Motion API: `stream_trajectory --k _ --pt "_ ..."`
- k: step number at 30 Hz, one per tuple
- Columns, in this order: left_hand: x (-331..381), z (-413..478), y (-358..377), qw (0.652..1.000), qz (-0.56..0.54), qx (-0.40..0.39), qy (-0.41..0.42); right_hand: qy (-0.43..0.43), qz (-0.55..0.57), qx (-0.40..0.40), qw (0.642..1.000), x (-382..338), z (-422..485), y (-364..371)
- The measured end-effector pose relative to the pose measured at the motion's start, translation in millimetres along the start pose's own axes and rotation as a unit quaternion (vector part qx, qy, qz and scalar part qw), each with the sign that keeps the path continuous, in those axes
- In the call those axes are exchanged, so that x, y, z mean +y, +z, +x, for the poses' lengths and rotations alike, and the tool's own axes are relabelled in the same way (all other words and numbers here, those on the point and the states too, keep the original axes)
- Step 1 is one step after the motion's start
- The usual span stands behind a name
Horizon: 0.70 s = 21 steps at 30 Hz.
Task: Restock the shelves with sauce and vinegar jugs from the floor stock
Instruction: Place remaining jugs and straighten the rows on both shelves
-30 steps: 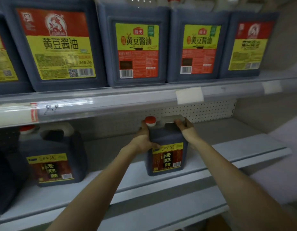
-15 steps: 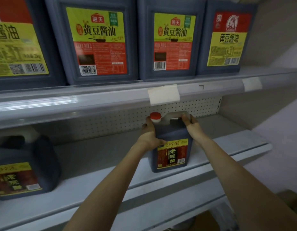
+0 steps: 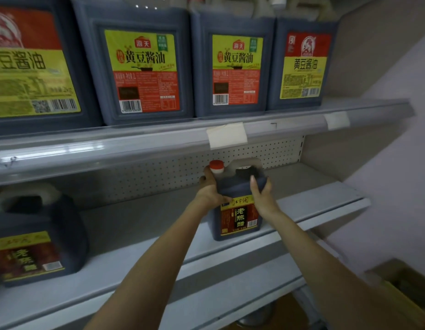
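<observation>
Your two bare forearms stretched in from six o'clock toward the middle of the view. Low at four o'clock, a cardboard box (image 3: 403, 281) sat blurred beside the shelving.

Your left hand (image 3: 208, 195) gripped the vinegar jug (image 3: 239, 217) at its nine o'clock shoulder, fingers curled round the corner just under the red cap (image 3: 216, 166). Your right hand (image 3: 262, 198) held the three o'clock shoulder. Its thumb lay up the front face and the other fingers wrapped round the side below the handle.

The jug stood upright on the lower shelf (image 3: 159, 225), near the front edge, label toward you. Well apart at eight o'clock from it, a second vinegar jug (image 3: 37, 241) stood on the same shelf, partly cut off by the frame.

Behind both ran the pegboard back panel (image 3: 159, 177). At twelve o'clock, the upper shelf (image 3: 135, 145) carried four soy sauce jugs (image 3: 142, 67) side by side. A paper tag (image 3: 227, 135) was stuck on its front rail, just above the held jug.
</observation>
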<state>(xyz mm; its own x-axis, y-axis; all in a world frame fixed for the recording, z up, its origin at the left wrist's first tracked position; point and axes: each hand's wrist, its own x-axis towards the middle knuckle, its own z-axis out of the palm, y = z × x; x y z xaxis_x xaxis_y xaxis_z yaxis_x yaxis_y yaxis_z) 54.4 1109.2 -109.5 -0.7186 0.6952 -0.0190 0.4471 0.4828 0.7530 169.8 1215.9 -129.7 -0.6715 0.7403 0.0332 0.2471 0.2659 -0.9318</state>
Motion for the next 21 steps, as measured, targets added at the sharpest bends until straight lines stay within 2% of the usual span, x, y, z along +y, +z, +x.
stream_trajectory --k 2,4,7,9,12,16,21 --pt "-3.4 -15.8 -8.1 0.998 0.0 -0.047 0.037 -0.005 -0.045 0.002 0.999 0.9 -15.6 2.0" --pt "-11.0 -37.1 -17.4 0.994 0.016 -0.054 0.096 -0.036 -0.086 0.012 0.996 -2.2 -25.8 0.4" --pt "-28.2 -73.7 -34.8 0.976 0.129 0.016 0.172 -0.093 -0.169 0.022 0.981 -10.9 -37.9 -1.9" --pt "-46.2 -91.4 -48.5 0.949 0.236 0.062 0.199 -0.132 -0.241 0.032 0.961 -17.7 -44.7 4.1" --pt "-77.5 -114.3 -78.4 0.904 0.37 0.111 0.184 -0.197 -0.349 0.04 0.915 -27.4 -55.7 22.5" --pt "-126.3 -149.9 -122.6 0.879 0.432 0.162 0.123 -0.266 -0.442 0.018 0.856 -37.4 -76.5 55.8" --pt "-170.0 -197.4 -167.2 0.861 0.461 0.213 0.034 -0.281 -0.47 -0.023 0.837 -52.4 -97.9 94.5"
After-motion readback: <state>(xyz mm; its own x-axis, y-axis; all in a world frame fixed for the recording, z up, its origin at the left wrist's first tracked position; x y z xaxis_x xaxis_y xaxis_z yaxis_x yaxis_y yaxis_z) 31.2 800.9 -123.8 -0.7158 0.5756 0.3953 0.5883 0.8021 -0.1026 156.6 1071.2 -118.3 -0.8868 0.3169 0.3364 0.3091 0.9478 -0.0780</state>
